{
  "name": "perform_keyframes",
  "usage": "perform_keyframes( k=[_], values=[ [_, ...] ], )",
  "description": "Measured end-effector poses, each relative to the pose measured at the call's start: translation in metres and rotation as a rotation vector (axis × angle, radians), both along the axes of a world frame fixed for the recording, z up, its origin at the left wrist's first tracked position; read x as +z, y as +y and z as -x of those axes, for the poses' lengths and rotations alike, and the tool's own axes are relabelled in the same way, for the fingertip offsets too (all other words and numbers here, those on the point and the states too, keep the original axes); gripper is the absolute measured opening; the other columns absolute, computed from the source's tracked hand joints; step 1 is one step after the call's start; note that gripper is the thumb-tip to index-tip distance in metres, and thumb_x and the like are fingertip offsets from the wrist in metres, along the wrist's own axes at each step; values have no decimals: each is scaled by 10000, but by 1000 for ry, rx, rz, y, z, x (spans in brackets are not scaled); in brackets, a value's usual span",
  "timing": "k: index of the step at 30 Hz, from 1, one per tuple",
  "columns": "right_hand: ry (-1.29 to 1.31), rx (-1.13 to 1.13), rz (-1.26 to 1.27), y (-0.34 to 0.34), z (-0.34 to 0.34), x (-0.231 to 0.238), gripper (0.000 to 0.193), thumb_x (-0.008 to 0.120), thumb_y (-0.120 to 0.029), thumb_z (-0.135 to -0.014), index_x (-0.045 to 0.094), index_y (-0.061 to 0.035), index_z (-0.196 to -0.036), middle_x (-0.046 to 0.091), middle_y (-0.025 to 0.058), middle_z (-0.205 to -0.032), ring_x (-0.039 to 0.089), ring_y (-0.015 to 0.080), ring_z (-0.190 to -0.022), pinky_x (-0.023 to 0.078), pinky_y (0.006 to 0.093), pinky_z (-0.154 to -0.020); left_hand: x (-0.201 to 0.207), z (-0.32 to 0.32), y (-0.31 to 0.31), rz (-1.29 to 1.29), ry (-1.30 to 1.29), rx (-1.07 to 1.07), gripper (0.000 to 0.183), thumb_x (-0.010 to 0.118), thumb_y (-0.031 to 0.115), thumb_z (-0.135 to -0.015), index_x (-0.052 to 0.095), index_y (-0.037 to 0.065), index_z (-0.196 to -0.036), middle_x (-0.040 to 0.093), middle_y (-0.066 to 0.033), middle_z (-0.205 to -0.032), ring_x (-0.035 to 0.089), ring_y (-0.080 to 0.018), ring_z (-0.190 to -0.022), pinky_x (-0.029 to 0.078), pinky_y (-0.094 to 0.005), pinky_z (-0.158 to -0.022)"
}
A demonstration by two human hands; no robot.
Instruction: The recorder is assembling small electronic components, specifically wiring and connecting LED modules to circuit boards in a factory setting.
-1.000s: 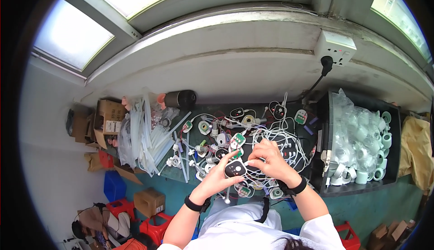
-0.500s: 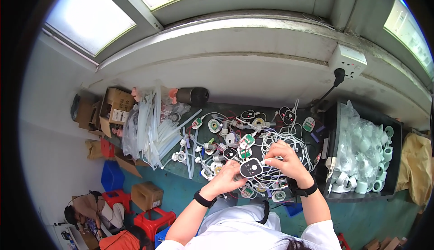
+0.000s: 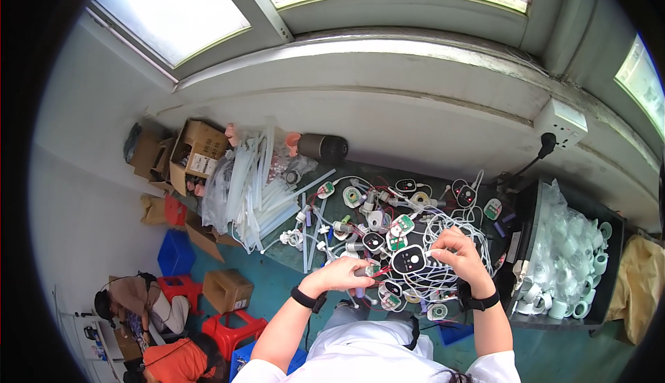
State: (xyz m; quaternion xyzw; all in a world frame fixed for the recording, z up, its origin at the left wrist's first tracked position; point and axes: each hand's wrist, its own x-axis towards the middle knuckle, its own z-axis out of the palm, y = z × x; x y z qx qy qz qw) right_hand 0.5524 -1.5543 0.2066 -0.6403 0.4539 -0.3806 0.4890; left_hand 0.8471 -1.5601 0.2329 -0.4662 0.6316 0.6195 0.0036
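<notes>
A white control unit with a black face point(image 3: 410, 260) sits over the near part of the cable heap. My right hand point(image 3: 458, 253), its fingers pinched, grips the white cable point(image 3: 430, 253) at the unit's right side. Left of the unit, my left hand point(image 3: 339, 275) is closed on a small greyish cylindrical part point(image 3: 363, 272); red wires and a bit of green circuit board show beside it. Behind the hands lie round white housings with green circuit boards point(image 3: 402, 226), and a smaller black-faced unit point(image 3: 373, 242). Coiled white cables point(image 3: 450, 227) spread behind my right hand.
Clear plastic tubes point(image 3: 260, 199) and a dark cylinder point(image 3: 324, 148) occupy the bench's left part. At right stands a black bin point(image 3: 575, 322) of white rings. A wall socket point(image 3: 560, 121) has a black plug in it. Red stools point(image 3: 234, 333) and two people are at lower left.
My left hand has let go of the control unit's left edge and now holds the small greyish part. My right hand stays at the cable end. The whole view has shifted.
</notes>
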Motion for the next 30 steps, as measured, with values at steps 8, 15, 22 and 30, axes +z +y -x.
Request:
perform_keyframes(
  k=[8, 15, 22, 30],
  values=[
    [161, -48, 132, -8, -25, -8, 130, 671, -202, -767, 657, -73, -763, 561, 11, -719, 488, 185, -782, 343, 316, -752, 35, -17, -29, 824, -315, -48, 252, 638, 243, -666, 590, 60, -832, 613, -140, -691, 620, -318, -670, 484, -412, -598],
    [494, -258, 380, -25, -59, -24, 93, 664, -221, -770, 661, -130, -751, 573, -10, -735, 511, 197, -768, 317, 364, -721, -4, -31, -79, 1169, -357, -107, 231, 667, 142, -630, 583, 81, -836, 579, -84, -737, 592, -274, -748, 482, -397, -664],
    [675, -267, 401, -29, -72, -34, 168, 666, -98, -711, 654, -117, -877, 607, 14, -845, 533, 214, -848, 347, 369, -733, -54, -43, -120, 1168, -331, -229, 281, 680, 147, -621, 581, 78, -875, 595, -88, -788, 590, -278, -790, 482, -399, -674],
    [742, -537, 333, -1, -11, -34, 198, 641, -37, -716, 620, -110, -898, 590, 21, -888, 540, 216, -864, 355, 371, -760, -99, -63, -140, 1038, -400, -176, 280, 652, 194, -661, 587, 58, -897, 621, -121, -828, 605, -311, -820, 489, -417, -694]
  ],
)
